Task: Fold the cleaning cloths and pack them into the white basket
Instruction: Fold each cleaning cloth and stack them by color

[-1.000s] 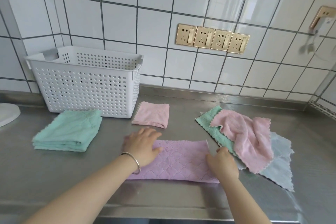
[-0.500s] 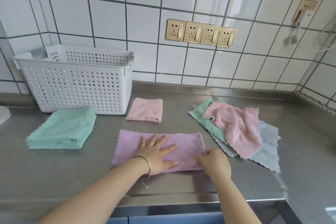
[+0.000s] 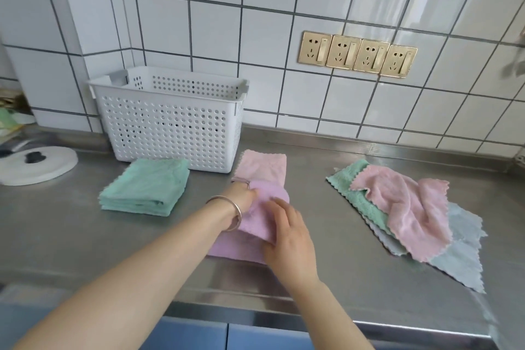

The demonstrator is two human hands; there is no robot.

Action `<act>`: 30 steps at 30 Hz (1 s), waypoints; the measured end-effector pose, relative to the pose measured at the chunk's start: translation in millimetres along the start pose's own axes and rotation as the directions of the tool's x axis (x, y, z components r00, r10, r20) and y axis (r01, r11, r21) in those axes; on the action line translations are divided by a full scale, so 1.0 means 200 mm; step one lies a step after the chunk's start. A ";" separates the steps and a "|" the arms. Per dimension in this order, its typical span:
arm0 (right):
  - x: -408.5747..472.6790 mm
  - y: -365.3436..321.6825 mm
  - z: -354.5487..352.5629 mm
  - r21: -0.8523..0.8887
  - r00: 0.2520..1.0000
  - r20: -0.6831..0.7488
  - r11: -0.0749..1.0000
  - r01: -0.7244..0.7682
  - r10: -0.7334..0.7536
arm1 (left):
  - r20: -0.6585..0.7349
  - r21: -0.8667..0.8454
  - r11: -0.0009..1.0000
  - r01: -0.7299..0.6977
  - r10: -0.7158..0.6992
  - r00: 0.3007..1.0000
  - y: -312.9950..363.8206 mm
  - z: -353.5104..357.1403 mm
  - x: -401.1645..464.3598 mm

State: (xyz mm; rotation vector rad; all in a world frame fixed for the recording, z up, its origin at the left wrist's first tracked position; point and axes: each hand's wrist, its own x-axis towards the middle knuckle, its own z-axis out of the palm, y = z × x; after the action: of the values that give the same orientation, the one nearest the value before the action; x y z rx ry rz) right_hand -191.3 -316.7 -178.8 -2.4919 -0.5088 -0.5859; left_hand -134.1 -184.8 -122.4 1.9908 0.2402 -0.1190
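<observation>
Just in front of the white basket (image 3: pixel 170 133), on the steel table (image 3: pixel 326 278), we have the purple cloth (image 3: pixel 255 224) mid-fold. Left hand (image 3: pixel 241 197) pinches its upper edge, fingers curled round the fabric. Right hand (image 3: pixel 289 241) lies on the turned-over flap with relaxed, nearly straight fingers, pressing, not gripping.

Folded pink cloth (image 3: pixel 264 165) sits just beyond the purple one, beside the basket's right corner. Folded green cloth (image 3: pixel 147 187) lies in front of the basket, to the left. Unfolded pile (image 3: pixel 406 207) (green, pink, grey) lies well to the right of the basket.

Judgement: step in hand is the second fold of the purple cloth. To do it well:
- bring the pinched edge flush with the opposite edge before letting go;
- keep the right palm flat so the lower layer does not slide on the slick steel;
- smooth outward from the crease.

Nothing visible through the basket's holes; packing appears not yet begun.
</observation>
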 end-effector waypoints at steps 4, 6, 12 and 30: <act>-0.02 -0.01 0.01 -0.065 0.965 0.230 0.992 -0.112 0.124 | -0.045 0.208 0.978 0.017 -0.008 0.999 -0.10 -0.12 -0.03; -0.03 -0.03 0.02 -0.074 0.946 0.288 0.989 -0.130 0.146 | -0.051 0.268 0.963 0.041 -0.029 0.998 -0.16 -0.15 -0.04; -0.03 -0.03 0.05 -0.098 0.920 0.347 0.983 -0.158 0.183 | -0.032 0.246 0.966 0.076 -0.070 0.997 -0.28 -0.12 -0.01; -0.03 0.01 -0.02 -0.180 0.769 0.618 0.982 -0.064 0.164 | -0.251 0.668 0.739 0.093 0.106 0.962 -0.35 -0.07 -0.01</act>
State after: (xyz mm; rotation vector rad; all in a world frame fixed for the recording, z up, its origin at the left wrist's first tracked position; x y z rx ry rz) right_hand -196.9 -322.0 -180.2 -2.8132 -0.5591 0.3109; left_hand -151.1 -144.3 -178.9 2.7496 0.4123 0.0969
